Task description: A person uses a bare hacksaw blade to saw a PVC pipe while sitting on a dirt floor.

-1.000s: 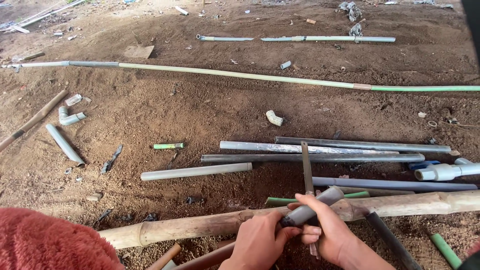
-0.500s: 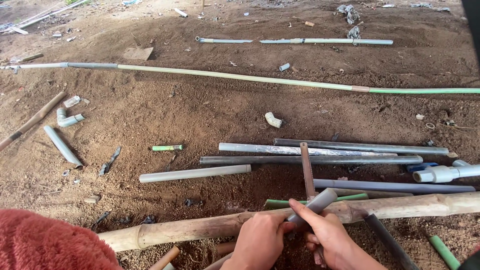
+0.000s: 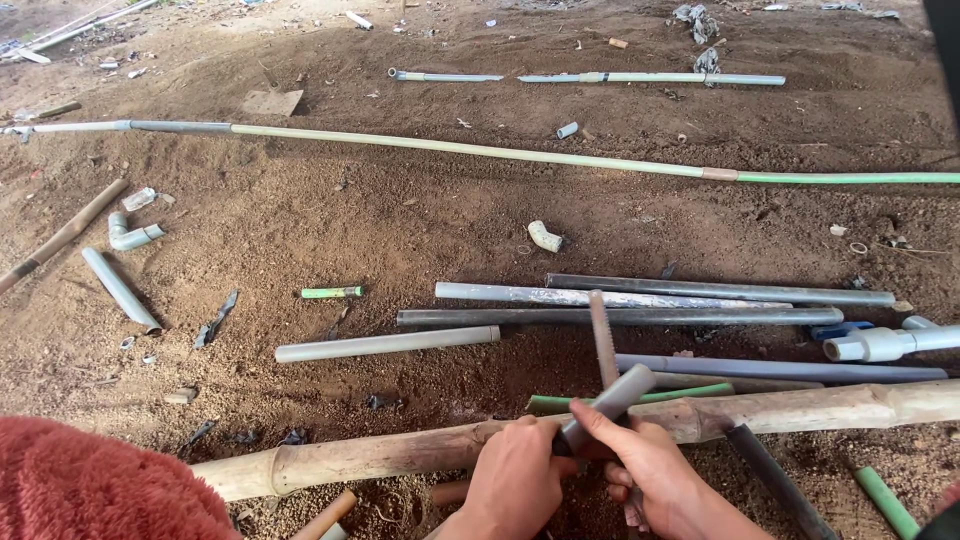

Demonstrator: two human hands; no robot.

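Left hand: your left hand [image 3: 518, 478] grips the short grey pipe [image 3: 606, 402] on the bamboo pole [image 3: 820, 408].
Right hand: your right hand [image 3: 650, 468] holds the saw blade [image 3: 601, 338].

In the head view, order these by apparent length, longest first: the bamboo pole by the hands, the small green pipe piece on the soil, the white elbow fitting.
1. Bamboo pole, clearly longest.
2. Small green pipe piece.
3. White elbow fitting, slightly shorter; it lies farther away, so this ranking is unsure.

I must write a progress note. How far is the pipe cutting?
Done: cannot tell; no cut shows in the short grey pipe. In hand: left hand grips this pipe on the bamboo pole; right hand holds the saw blade on it. Left: long grey pipes lie uncut on the soil.
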